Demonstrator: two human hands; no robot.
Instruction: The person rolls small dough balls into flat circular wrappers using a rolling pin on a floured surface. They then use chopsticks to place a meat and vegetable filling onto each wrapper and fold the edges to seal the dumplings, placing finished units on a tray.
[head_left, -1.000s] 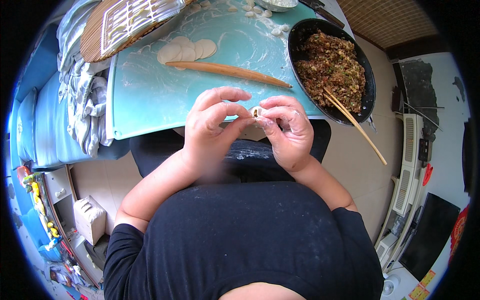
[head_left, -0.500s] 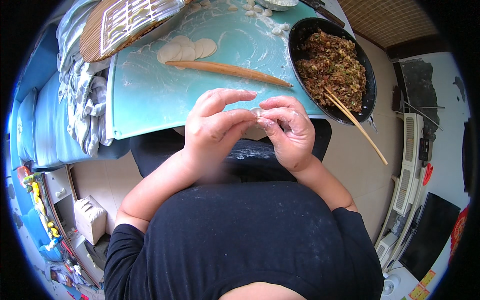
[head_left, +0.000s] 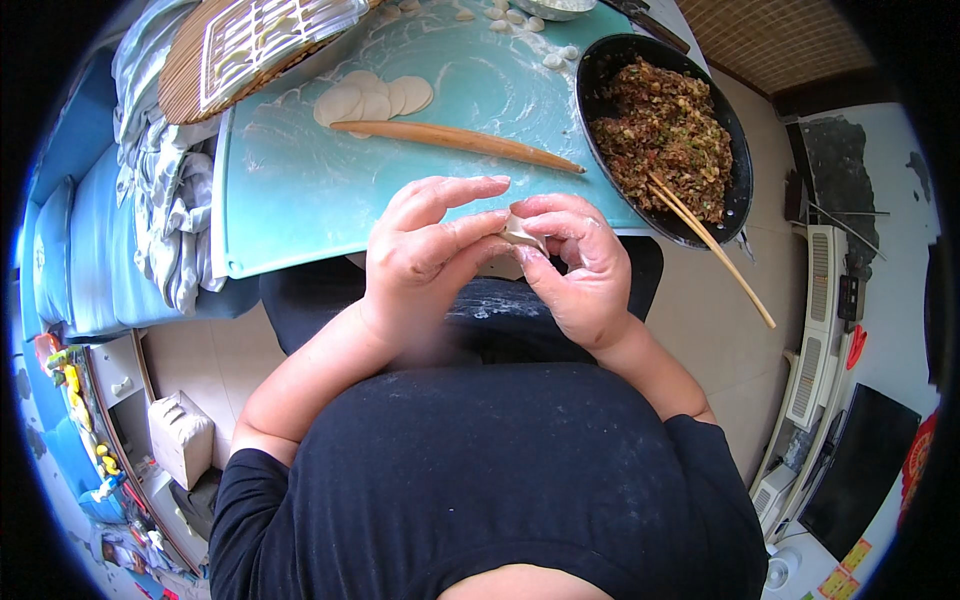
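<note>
Now | left hand [head_left: 412, 245] and right hand [head_left: 585, 275] pinching dumpling [head_left: 519, 233] | held between opposing fingertips [head_left: 497, 217] | near side of rolling pin [head_left: 455, 140]

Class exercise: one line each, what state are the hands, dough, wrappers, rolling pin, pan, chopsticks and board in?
Left hand: pinching the dough piece
Right hand: pinching its other side
Dough piece: folded; cannot tell if fully sealed
Round wrappers: flat, overlapping
Rolling pin: lying down, unheld
Pan: heaped with chopped mixture
Chopsticks: unheld, resting across the pan's rim
Turquoise board: flour-dusted

A home: blue sofa [head_left: 92, 245], television [head_left: 858, 470]
</note>
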